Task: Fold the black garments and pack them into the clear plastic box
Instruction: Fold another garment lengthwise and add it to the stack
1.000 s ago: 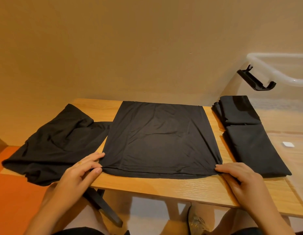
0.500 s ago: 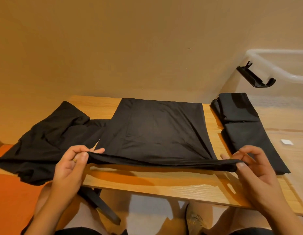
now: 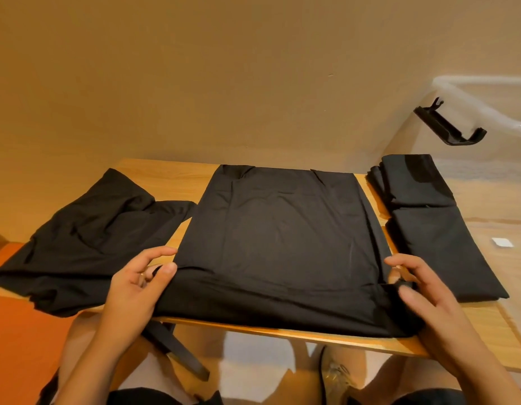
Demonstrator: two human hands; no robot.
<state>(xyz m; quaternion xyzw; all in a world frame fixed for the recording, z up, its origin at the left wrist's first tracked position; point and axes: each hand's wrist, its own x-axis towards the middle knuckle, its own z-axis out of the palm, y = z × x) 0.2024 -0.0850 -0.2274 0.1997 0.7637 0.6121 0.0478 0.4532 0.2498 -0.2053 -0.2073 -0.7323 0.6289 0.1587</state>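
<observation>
A black garment [image 3: 282, 238] lies spread in the middle of the wooden table [image 3: 469, 334], its near edge raised off the wood. My left hand [image 3: 136, 290] pinches the near left corner of that edge between thumb and fingers. My right hand [image 3: 420, 293] grips the near right corner. A crumpled black garment [image 3: 84, 241] lies at the left, hanging over the table's edge. A folded black garment [image 3: 428, 223] lies at the right. The clear plastic box [image 3: 487, 92] stands at the far right, with a black latch [image 3: 446, 127] on its side.
A plain wall rises right behind the table. A small white sticker [image 3: 502, 242] shows at the right, by the box. A black table leg [image 3: 174, 346] and my knees are below the near edge. An orange surface [image 3: 17, 340] lies at the lower left.
Both hands went from resting on the garment's near corners to pinching them and lifting the near edge. The edge now sits nearer me, over the table's front.
</observation>
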